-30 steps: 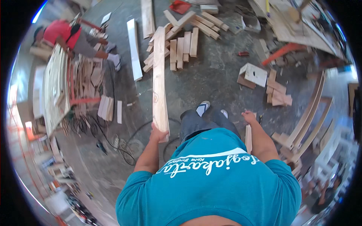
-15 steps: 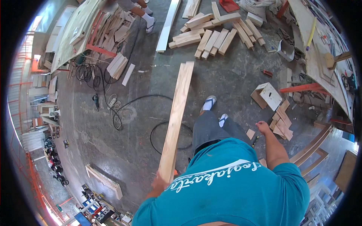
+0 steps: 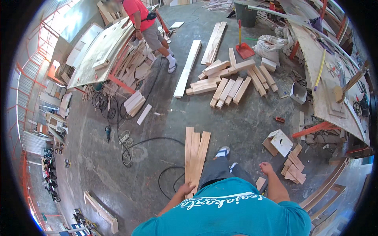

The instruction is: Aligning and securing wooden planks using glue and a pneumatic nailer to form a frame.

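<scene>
- Concrete workshop floor (image 3: 244,122) spreads under everything, strewn with offcuts.
- Long pale boards (image 3: 195,157), a bundle of about three, lie lengthwise just ahead of the person, their near ends at the left hand (image 3: 186,189), which closes around them.
- Right hand (image 3: 266,168) hangs free to the right of the boards, fingers loosely curled, holding nothing.
- Black cable (image 3: 157,139) loops beside and under the boards; it could snag them or trip a foot.
- One-handed, the bundle may fan apart and slip.
- Beyond the boards' far ends lies a timber pile (image 3: 228,84); farther off stands another person in a red shirt (image 3: 143,17).
</scene>
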`<action>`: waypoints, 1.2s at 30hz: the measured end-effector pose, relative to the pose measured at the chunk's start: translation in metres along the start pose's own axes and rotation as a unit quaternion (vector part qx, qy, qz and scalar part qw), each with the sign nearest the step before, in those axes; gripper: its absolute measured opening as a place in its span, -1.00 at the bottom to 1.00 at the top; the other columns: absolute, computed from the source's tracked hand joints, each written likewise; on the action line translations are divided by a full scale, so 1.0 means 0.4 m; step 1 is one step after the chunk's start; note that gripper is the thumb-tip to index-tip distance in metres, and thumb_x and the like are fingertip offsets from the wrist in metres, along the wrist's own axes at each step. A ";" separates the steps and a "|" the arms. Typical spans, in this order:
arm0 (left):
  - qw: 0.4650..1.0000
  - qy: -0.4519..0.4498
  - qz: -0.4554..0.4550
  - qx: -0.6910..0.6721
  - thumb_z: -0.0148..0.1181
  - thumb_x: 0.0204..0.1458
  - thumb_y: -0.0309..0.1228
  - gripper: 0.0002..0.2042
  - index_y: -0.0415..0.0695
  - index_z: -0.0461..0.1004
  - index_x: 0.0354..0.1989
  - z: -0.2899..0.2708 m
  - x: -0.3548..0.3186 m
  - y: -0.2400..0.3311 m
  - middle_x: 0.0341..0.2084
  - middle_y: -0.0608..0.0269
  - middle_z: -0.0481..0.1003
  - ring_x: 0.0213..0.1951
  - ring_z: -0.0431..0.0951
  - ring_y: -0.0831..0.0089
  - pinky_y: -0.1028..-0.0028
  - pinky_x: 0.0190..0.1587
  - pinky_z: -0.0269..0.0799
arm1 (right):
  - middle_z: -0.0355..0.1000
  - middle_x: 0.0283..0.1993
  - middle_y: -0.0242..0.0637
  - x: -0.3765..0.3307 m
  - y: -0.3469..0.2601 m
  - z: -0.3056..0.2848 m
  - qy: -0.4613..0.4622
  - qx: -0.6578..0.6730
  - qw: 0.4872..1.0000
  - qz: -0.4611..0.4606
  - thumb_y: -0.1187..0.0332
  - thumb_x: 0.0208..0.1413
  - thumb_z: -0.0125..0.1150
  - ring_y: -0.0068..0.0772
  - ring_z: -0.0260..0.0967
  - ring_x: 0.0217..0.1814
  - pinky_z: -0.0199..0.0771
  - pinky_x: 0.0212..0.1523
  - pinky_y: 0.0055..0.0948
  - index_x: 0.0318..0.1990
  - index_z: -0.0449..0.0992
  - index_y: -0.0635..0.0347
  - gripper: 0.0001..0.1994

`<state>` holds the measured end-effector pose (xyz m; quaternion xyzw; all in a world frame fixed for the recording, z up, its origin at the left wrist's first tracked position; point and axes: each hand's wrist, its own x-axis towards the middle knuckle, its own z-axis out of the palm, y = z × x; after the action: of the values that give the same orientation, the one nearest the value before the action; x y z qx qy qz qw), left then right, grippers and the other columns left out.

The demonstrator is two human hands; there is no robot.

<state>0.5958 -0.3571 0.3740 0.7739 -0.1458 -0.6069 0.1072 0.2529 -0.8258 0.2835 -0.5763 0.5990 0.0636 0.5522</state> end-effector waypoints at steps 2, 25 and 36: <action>0.983 0.167 0.066 0.038 0.17 0.01 0.05 -0.33 -0.10 0.35 0.25 -0.142 0.035 0.170 0.12 -0.05 0.45 0.15 0.45 0.09 0.26 0.17 0.35 | 0.53 -0.31 -0.39 -0.019 0.057 -0.005 0.014 0.007 1.000 0.019 0.15 0.13 0.19 -0.49 0.40 -0.47 0.38 -0.53 -0.34 -0.11 0.57 0.11 -0.71; 0.854 -0.114 0.112 0.495 -0.05 0.23 -0.04 -0.63 -0.04 0.38 0.02 -0.393 0.750 1.473 -0.15 0.29 0.47 -0.26 0.50 0.36 0.23 -0.32 0.41 | 0.58 -0.22 -0.15 -0.903 -0.032 1.081 0.406 0.376 0.687 0.470 0.03 0.07 0.21 -0.21 0.53 -0.18 0.49 -0.15 -0.20 -0.11 0.59 0.24 -0.57; 0.695 -0.292 0.297 0.586 0.03 0.21 -0.01 -0.55 0.04 0.33 0.18 0.428 0.298 1.455 -0.01 0.32 0.48 -0.08 0.51 0.36 0.32 -0.26 0.38 | 0.48 -0.28 -0.22 -0.804 -0.293 1.331 0.358 0.780 0.323 0.399 0.02 0.09 0.18 -0.27 0.47 -0.33 0.45 -0.35 -0.09 -0.17 0.54 0.13 -0.63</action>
<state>0.4004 -0.9416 0.4240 0.3804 -0.7180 -0.5304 -0.2417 0.5670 -0.2850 0.3820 0.4610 0.6707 -0.4329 0.3876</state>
